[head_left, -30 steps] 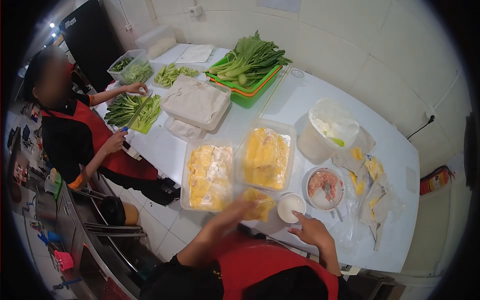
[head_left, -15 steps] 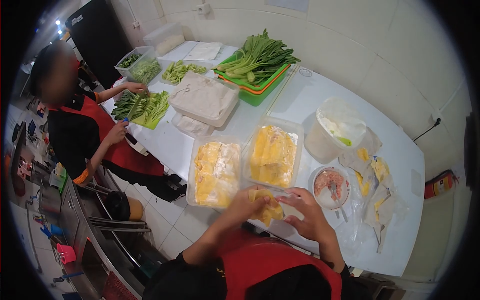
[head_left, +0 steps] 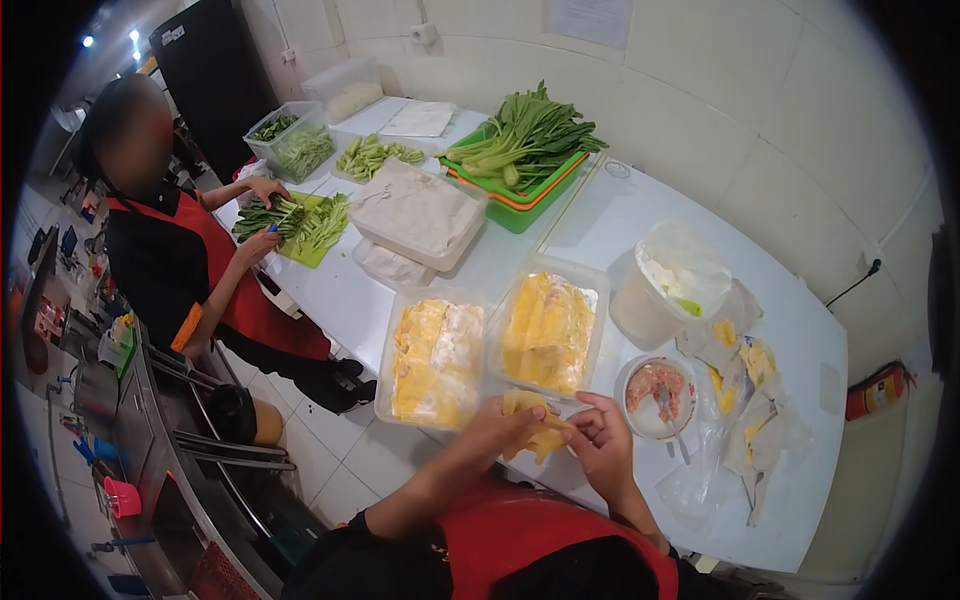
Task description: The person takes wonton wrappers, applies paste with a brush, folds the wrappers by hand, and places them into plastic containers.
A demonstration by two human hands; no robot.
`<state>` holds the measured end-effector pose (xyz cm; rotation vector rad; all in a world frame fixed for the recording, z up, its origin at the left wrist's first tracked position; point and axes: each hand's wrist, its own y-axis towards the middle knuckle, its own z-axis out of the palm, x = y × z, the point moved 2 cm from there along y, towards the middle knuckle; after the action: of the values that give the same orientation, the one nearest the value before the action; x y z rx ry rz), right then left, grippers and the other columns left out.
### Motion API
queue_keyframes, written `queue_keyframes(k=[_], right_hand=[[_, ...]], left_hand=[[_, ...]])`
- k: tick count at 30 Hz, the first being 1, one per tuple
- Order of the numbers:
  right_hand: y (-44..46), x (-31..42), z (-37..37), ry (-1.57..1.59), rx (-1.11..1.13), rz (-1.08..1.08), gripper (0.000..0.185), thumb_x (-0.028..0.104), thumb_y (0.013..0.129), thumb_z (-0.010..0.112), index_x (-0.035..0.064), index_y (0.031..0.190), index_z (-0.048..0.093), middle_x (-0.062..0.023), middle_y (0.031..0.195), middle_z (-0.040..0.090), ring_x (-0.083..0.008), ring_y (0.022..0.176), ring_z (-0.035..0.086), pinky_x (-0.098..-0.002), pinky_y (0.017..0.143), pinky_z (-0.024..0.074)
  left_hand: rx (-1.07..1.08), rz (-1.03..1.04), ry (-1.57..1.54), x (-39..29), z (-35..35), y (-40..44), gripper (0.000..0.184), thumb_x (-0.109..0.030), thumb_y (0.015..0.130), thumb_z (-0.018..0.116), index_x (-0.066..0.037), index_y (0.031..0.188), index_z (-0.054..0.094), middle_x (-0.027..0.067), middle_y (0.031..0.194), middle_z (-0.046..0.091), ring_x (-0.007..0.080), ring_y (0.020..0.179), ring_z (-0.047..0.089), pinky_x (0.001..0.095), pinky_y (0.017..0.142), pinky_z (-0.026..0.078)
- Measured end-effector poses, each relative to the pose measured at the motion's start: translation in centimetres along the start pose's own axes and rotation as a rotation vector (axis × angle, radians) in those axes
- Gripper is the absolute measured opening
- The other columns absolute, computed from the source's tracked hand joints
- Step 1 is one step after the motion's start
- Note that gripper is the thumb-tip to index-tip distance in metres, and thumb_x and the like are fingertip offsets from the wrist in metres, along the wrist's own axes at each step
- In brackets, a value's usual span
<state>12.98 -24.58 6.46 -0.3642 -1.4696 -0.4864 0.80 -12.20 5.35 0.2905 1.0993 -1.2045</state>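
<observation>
My left hand (head_left: 500,428) is closed on several thin yellow dough wrappers (head_left: 546,440), which look like wonton wrappers, above the table's near edge. At the wrappers' right edge, my right hand (head_left: 606,448) pinches with thumb and fingertips; its index finger is raised. Just beyond my hands are two clear plastic boxes, a left box (head_left: 384,392) and a right box (head_left: 601,300), both holding flat yellow folded pieces dusted white. Right of them stands a white bowl (head_left: 629,405) of pink minced meat (head_left: 655,382), with a metal utensil (head_left: 680,445) leaning out over its rim.
A white tub (head_left: 640,310) and torn wrapper packaging (head_left: 750,445) lie on the right of the table (head_left: 740,215). Green leafy vegetables (head_left: 530,140) fill stacked baskets (head_left: 520,215) behind. Covered boxes (head_left: 420,210) stand centrally. At left, a co-worker (head_left: 150,250) handles greens on a yellow-green board (head_left: 318,255).
My right hand has closed in from spread fingers to a pinch at the wrappers' edge. The co-worker's hands have come closer together over the greens. The camera view has shifted slightly.
</observation>
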Motion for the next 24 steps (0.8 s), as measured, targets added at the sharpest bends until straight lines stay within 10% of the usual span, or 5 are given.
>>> queue_keyframes(k=[10,16,24], right_hand=[[2.0,3.2,-0.5,-0.428,0.282,-0.369,0.044,0.004,0.079,0.067,0.0033,0.120,0.051,-0.0097,0.095,0.065,-0.0159,0.082,0.062,-0.0270,0.073,0.0492],[3.5,6.7,1.8,-0.522,0.452,-0.229,0.042,0.004,0.076,0.069,0.0042,0.115,0.055,-0.0099,0.095,0.064,-0.0177,0.074,0.061,-0.0265,0.070,0.0496],[4.5,-0.2,5.1,-0.089,0.606,0.068,0.035,0.001,0.080,0.064,0.0042,0.111,0.049,-0.0033,0.081,0.058,-0.0090,0.072,0.056,-0.0238,0.066,0.0462]], left_hand=[[0.035,0.057,0.365,-2.5,1.3,-1.8,0.017,-0.017,0.083,0.065,-0.002,0.092,0.064,0.0022,0.081,0.064,0.0075,0.077,0.058,0.0215,0.071,0.045],[-0.104,0.195,0.782,-4.9,1.1,-3.1,0.025,-0.022,0.079,0.071,0.000,0.089,0.062,0.0037,0.077,0.064,0.0072,0.066,0.056,0.0247,0.058,0.045],[-0.018,0.014,0.656,-2.4,-4.8,-5.1,0.035,-0.034,0.084,0.063,-0.003,0.099,0.061,0.0060,0.089,0.063,0.0108,0.081,0.057,0.0265,0.071,0.045]])
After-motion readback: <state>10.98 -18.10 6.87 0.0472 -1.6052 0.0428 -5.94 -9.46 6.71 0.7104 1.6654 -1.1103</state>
